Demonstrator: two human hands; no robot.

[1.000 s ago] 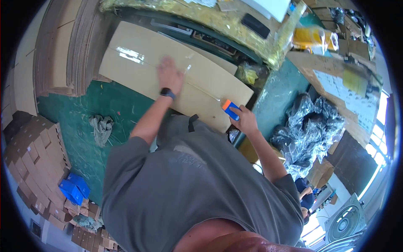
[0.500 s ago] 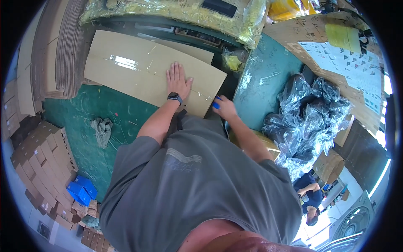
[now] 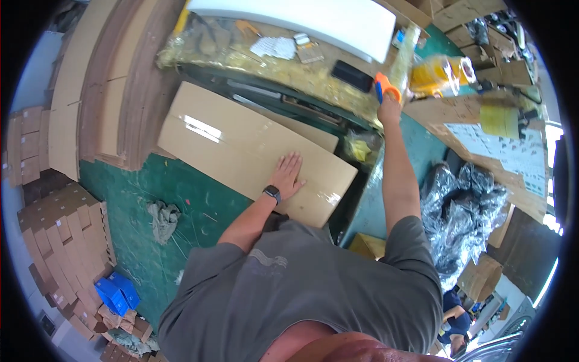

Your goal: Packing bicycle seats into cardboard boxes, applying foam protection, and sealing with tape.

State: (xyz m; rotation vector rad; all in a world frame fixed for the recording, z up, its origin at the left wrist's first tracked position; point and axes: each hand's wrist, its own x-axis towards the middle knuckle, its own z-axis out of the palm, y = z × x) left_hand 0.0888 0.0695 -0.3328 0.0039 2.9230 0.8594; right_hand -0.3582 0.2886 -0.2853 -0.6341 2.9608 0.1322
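Note:
A long brown cardboard box [image 3: 253,145] lies slantwise before me, with shiny clear tape on its top. My left hand [image 3: 287,176], a dark watch at its wrist, rests flat on the box near its right end, fingers stretched out. My right arm reaches forward past the box. My right hand [image 3: 389,108] is closed round an orange and blue tool, apparently a tape dispenser [image 3: 387,88], at the right end of the tape-covered bench. Its grip is partly hidden by the fingers. Close to its left, a black phone [image 3: 352,76] lies on the bench.
Flat cardboard sheets [image 3: 129,90] stand stacked at the left. Black items in clear plastic [image 3: 461,205] lie at the right, near rolls of yellow tape [image 3: 434,75]. A grey cloth [image 3: 163,221] lies on the green surface. Blue bins [image 3: 117,292] and another person [image 3: 456,323] are farther off.
My right hand has moved from beside the box's right end forward to the bench; the orange part of its tool now shows. My left hand stays flat on the box. The view has shifted.

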